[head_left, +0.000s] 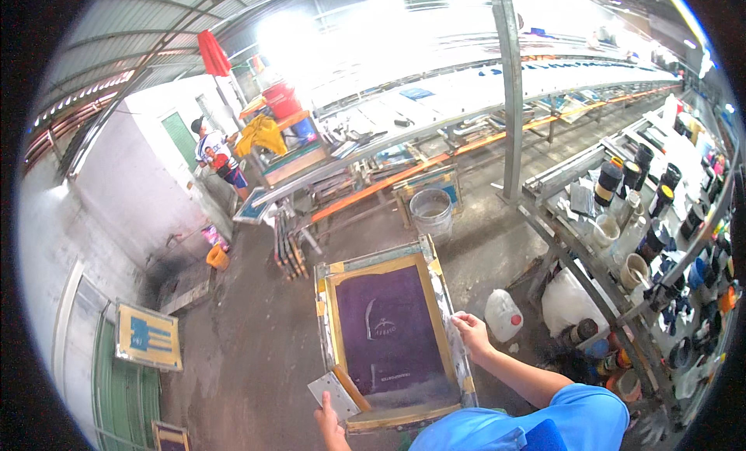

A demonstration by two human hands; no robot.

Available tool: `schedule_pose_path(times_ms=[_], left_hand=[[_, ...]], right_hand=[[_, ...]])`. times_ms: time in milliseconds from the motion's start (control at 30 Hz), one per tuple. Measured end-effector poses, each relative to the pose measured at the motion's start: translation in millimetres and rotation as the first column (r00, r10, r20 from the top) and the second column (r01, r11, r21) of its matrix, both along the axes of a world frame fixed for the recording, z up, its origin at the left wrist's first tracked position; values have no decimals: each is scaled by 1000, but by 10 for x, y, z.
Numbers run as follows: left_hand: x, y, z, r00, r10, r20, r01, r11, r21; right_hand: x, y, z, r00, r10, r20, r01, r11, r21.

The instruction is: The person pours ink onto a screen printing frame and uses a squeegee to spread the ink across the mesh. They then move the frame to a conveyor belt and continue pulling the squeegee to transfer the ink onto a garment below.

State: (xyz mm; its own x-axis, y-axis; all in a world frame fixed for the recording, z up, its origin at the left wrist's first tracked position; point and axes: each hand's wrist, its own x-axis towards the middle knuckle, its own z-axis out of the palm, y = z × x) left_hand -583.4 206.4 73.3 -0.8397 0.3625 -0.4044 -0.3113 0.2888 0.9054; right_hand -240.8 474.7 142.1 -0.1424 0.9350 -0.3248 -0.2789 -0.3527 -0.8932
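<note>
A screen printing frame is tilted up in front of me, with tape round its inner border. Its mesh is dark purple and carries a pale design and small lettering. At the frame's lower left corner my left hand grips a squeegee, which has a pale plate with holes and an amber-brown strip. The strip lies against or just over the frame's left edge; I cannot tell which. My right hand pinches the frame's right side, its fingers closed on the rim. What supports the frame from below is hidden.
A grey bucket stands beyond the frame, and a white jug sits on the floor to the right. A rack crowded with ink pots flanks me. Long print tables run behind. Another person stands far left.
</note>
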Motion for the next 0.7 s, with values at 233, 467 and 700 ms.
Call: schedule_pose_path(times_ms=[233,467,700], left_hand=[[-844,2508,477,962,-223,-155,236,969,68],[-1016,4964,1092,737,-660,-149,673,692,262],[-409,7475,914,481,-861,-164,869,444,220]], right_hand=[[-452,1594,177,977,-209,-52,210,978,9],[-92,2532,364,846,-530,-59,532,846,35],[330,3474,227,643,-766,-14,762,637,112]])
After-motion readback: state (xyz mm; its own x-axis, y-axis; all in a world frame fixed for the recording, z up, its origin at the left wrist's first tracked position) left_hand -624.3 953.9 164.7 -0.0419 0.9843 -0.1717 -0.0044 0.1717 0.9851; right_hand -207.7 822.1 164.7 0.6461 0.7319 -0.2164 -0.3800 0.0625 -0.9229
